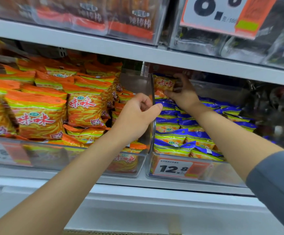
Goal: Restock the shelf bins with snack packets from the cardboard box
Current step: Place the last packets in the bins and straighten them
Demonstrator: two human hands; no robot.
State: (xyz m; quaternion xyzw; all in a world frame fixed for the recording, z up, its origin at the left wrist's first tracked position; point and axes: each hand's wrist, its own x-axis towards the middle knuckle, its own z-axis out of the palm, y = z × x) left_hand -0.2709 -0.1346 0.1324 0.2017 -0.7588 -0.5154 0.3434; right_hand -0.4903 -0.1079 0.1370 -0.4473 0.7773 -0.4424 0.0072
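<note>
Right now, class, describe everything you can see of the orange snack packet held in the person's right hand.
The orange snack packet is a small glossy pillow bag, seemingly plastic film, orange and yellow with red characters on its front. It stands roughly upright, facing the camera, at the back left of the clear bin that holds blue packets. The right hand pinches it, fingers over its top right edge and thumb under its lower edge. Its right side is hidden by that hand. It looks sealed.

Both arms reach forward, left hand curled in pinch, right hand gripping.
</note>
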